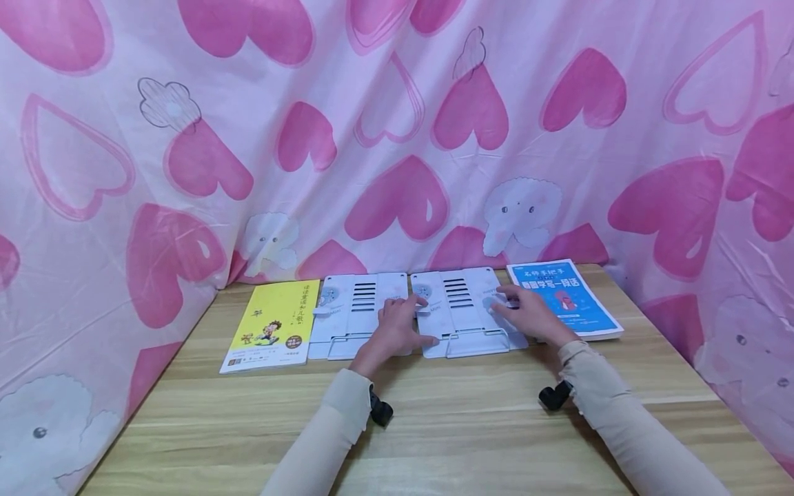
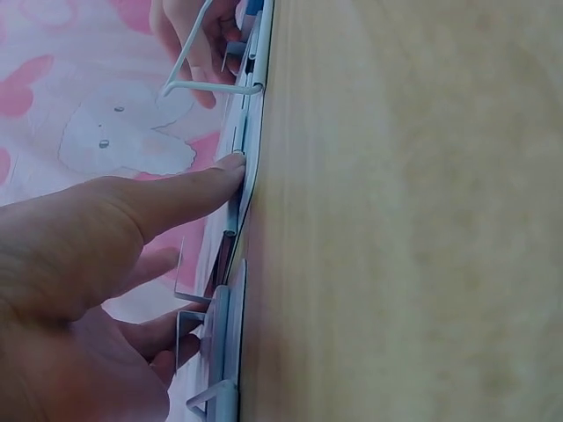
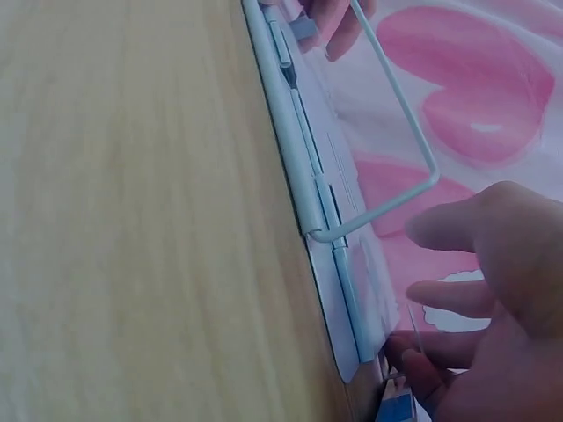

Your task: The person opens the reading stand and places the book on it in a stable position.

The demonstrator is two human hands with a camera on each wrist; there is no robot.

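Observation:
Two white folding book stands, a left one (image 1: pixel 340 324) and a right one (image 1: pixel 460 322), lie side by side on the table. Each has a slotted back plate and a wire ledge at its front. My left hand (image 1: pixel 397 332) is over the gap between them. Its thumb touches the right stand's lower left part, while the other fingers are by the small side clips (image 2: pixel 186 338). At the right stand's right edge is my right hand (image 1: pixel 533 313), thumb and forefinger apart and lower fingers beside a side clip, partly hidden in the right wrist view.
A yellow book (image 1: pixel 273 324) lies left of the stands. On the right is a blue book (image 1: pixel 561 296), partly behind my right hand. The wooden table (image 1: pixel 459 420) ends at a pink heart-patterned curtain (image 1: pixel 397 200).

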